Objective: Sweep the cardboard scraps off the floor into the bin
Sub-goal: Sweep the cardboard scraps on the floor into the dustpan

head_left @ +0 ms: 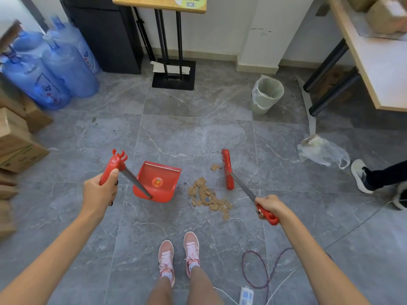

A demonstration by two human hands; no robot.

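— Hands first: what does each one hold?
— Left hand (100, 191) is wrapped tight round the red grip of the long-handled dustpan (157, 182), whose pan rests on the grey tile floor (198, 133), mouth turned toward the pile. Right hand (267, 205) is clenched on the red handle of the broom (228, 170); its head sits on the floor just right of the scraps.
— And the cardboard scraps (208, 197)?
— Heaped between pan and broom head, in front of the pink sneakers (178, 258); one piece lies apart, beside the broom head.
— Anything around?
— Blue water jugs (50, 69) and cardboard boxes (15, 137) far left, a black stand base (174, 73) at the back, the lined wastebin (266, 94) well beyond the pile, a clear plastic bag (323, 151) to the right, another person's shoe (360, 175) at the edge. A cable (264, 271) loops near the right arm.
— Writing?
— A round yellow sticker on the pan, unreadable.
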